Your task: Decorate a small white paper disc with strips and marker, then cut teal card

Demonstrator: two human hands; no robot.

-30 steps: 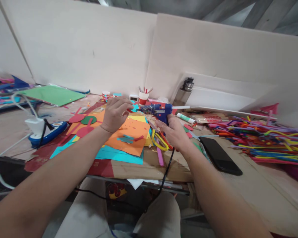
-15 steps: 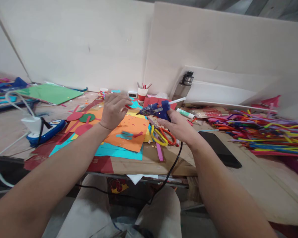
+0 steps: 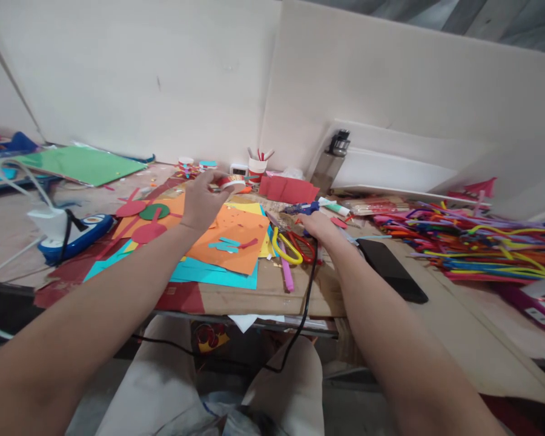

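Observation:
My left hand [image 3: 204, 200] is raised over the orange paper [image 3: 236, 233], fingers closed on a short red-and-white paper cup [image 3: 233, 181] that lies tilted sideways. On the right, my right hand [image 3: 320, 225] is low at the table, closed around the handle of a blue hot glue gun [image 3: 303, 208]. The hand partly hides the gun, and its black cord [image 3: 309, 284] hangs over the table edge. Beside that hand lie scissors with yellow [image 3: 287, 249] and red handles [image 3: 305, 247], and a pink strip [image 3: 287, 275].
Red and green paper circles [image 3: 149, 232] lie left of the orange sheet. Behind are a cup of pens [image 3: 257, 168], folded red paper [image 3: 287, 190] and a glue stick [image 3: 335, 206]. A phone [image 3: 390, 269], pipe cleaners [image 3: 485, 242] and a blue power strip [image 3: 75, 239] flank the work.
My right hand has lowered the glue gun from mid-air to the table. My left hand has turned, bringing the red-and-white cup into clearer view. The camera view has shifted slightly.

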